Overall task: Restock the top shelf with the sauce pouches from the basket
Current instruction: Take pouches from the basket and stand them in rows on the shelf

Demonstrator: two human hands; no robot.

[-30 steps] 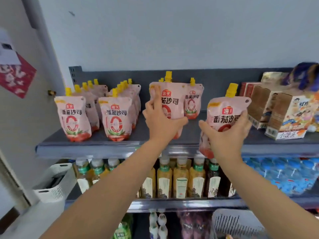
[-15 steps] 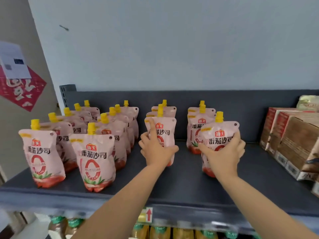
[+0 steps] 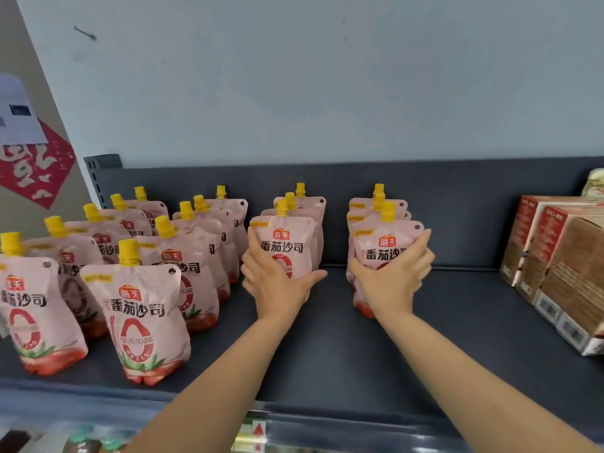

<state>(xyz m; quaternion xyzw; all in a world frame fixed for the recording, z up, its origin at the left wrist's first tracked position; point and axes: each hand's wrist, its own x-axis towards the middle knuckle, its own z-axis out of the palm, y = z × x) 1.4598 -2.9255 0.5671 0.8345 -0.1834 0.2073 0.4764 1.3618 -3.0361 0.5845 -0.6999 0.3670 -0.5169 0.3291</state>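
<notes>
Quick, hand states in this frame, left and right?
Left hand: grips the front third-row tomato sauce pouch.
Right hand: grips the front fourth-row tomato sauce pouch.

Left hand [image 3: 277, 286] grips a pouch [image 3: 289, 245] at twelve o'clock on the shelf [image 3: 457, 341]; right hand [image 3: 392, 282] grips a second pouch [image 3: 387, 248] at one. Rows of pouches [image 3: 143, 318] stand at nine; boxes [image 3: 568, 266] at three.
</notes>
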